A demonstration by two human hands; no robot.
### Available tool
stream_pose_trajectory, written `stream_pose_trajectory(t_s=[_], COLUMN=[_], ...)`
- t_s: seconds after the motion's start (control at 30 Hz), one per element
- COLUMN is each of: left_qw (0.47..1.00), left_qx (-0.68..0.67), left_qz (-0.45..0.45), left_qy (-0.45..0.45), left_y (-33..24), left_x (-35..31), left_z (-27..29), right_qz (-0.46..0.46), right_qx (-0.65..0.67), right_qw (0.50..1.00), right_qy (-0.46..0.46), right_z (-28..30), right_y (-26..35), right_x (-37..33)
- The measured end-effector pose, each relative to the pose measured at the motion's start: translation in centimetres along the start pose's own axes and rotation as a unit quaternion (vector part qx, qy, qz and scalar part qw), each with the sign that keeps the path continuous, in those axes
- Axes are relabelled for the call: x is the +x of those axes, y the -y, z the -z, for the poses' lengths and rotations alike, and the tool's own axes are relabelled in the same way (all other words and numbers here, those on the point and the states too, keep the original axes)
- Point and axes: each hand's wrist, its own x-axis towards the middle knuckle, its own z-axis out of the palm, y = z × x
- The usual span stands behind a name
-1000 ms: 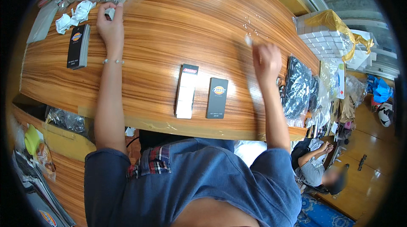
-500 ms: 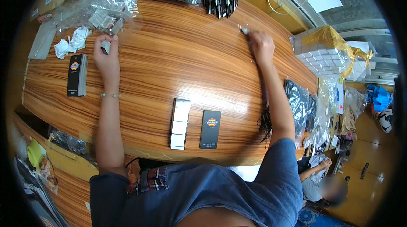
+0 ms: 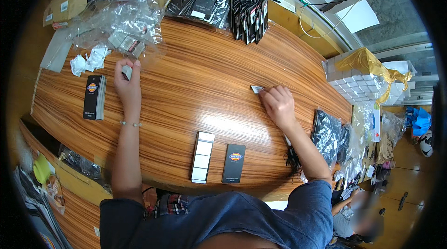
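My left hand (image 3: 128,84) is closed at the far left of the table, its fingers curled round a small whitish piece (image 3: 126,72) like a label. My right hand (image 3: 278,105) pinches a small dark-edged label (image 3: 256,89) with a pale face, right of the table's middle. On the near side lie a black hang tag (image 3: 233,164) with a coloured oval emblem and, to its left, a strip of white labels on a dark backing (image 3: 202,158). A stack of black hang tags (image 3: 94,97) stands left of my left wrist.
Crumpled white paper (image 3: 89,59) and a clear plastic bag (image 3: 122,23) lie at the far left. Black tags with strings (image 3: 247,11) are heaped at the back. A bag of small white boxes (image 3: 356,74) and black bagged goods (image 3: 326,130) line the right; a person (image 3: 351,214) sits beyond.
My right hand has come nearer and slightly left with the small label. My left hand keeps its place over the table. The whole view has shifted, with the table lower in the picture.
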Motion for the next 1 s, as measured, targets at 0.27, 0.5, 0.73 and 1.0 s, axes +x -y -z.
stream_pose_trajectory(t_s=[0.27,0.5,0.73,1.0], left_qw=[1.0,0.999,0.999,1.0], left_qx=[-0.01,-0.031,-0.036,-0.012], left_qz=[0.019,0.023,0.014,0.0], left_qy=[-0.014,-0.01,-0.012,-0.005], left_y=[-1.0,-0.3,-1.1,-1.2], left_x=[0.0,0.1,0.0,-0.5], left_z=[-0.4,-0.5,-0.5,-0.8], right_qz=[-0.045,-0.141,-0.123,-0.106], right_qx=[-0.048,-0.094,-0.06,-0.037], right_qw=[0.996,0.982,0.979,0.993], right_qy=[-0.067,-0.079,-0.151,0.036], right_z=[-5.0,-7.8,0.5,6.2], right_y=[-10.8,-18.3,-10.4,4.2], right_x=[6.8,9.7,4.4,-9.7])
